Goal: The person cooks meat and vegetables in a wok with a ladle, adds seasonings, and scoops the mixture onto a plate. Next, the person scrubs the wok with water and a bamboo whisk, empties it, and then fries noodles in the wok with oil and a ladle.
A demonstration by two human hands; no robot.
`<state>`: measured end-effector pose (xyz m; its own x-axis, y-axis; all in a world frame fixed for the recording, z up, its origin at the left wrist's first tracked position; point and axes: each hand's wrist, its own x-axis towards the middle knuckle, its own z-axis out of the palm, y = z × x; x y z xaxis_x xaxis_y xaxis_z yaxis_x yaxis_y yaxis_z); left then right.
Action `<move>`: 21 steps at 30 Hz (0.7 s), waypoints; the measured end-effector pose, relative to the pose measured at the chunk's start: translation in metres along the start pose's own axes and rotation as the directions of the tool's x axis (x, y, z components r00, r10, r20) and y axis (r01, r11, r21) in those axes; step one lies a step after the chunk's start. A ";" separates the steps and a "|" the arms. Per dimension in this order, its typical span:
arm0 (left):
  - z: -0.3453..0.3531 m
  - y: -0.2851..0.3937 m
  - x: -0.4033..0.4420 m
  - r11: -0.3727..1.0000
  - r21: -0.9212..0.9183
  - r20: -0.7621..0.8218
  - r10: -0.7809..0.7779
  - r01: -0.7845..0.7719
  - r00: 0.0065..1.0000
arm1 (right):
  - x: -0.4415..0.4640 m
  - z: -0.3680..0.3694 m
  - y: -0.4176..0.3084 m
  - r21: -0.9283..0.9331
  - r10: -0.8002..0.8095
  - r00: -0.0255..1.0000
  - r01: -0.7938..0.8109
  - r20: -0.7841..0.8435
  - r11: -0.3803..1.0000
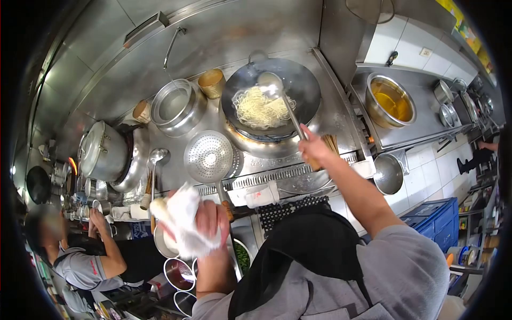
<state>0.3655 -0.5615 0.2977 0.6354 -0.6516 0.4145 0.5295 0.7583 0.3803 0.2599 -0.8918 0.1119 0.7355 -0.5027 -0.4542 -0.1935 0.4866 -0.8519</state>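
Observation:
My right hand [314, 149] is closed round the handle of a metal ladle [289, 112], whose bowl rests over pale noodles [256, 109] in a dark wok [304, 85] on the stove. At lower left my left hand [210, 221] grips a white cloth [184, 224], blurred by motion. Just right of that hand is the wooden handle of a perforated skimmer [209, 156], which lies on the steel counter left of the wok. Another folded white cloth [261, 194] lies at the stove's front edge.
Left of the wok stand a steel pot [173, 106], a large lidded pot [98, 149] and another ladle [158, 156]. A bowl of yellow liquid [393, 104] sits right. A co-worker [90, 261] is at far left; blue crates [434, 221] stand lower right.

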 end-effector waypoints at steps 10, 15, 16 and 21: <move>-0.160 -0.044 -0.049 0.841 0.219 -0.781 -0.153 0.495 0.605 | 0.004 -0.004 -0.033 0.138 0.084 0.992 -0.097 0.098 0.986; -0.173 -0.079 -0.051 0.822 0.152 -0.821 -0.204 0.548 0.534 | -0.032 0.054 0.002 -0.209 -0.025 0.989 -0.006 -0.144 0.978; -0.169 -0.083 -0.050 0.825 0.143 -0.818 -0.212 0.547 0.534 | -0.036 0.047 -0.008 -0.107 0.048 0.997 -0.054 -0.066 0.993; -0.165 -0.108 -0.051 0.782 0.135 -0.851 -0.224 0.608 0.476 | 0.006 -0.042 -0.057 0.391 0.157 0.929 -0.288 0.334 0.874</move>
<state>0.3689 -0.6071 0.0987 0.6619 -0.4610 -0.5911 0.7250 0.1936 0.6610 0.2487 -0.9527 0.1469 0.8702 -0.1521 -0.4687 -0.1272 0.8496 -0.5118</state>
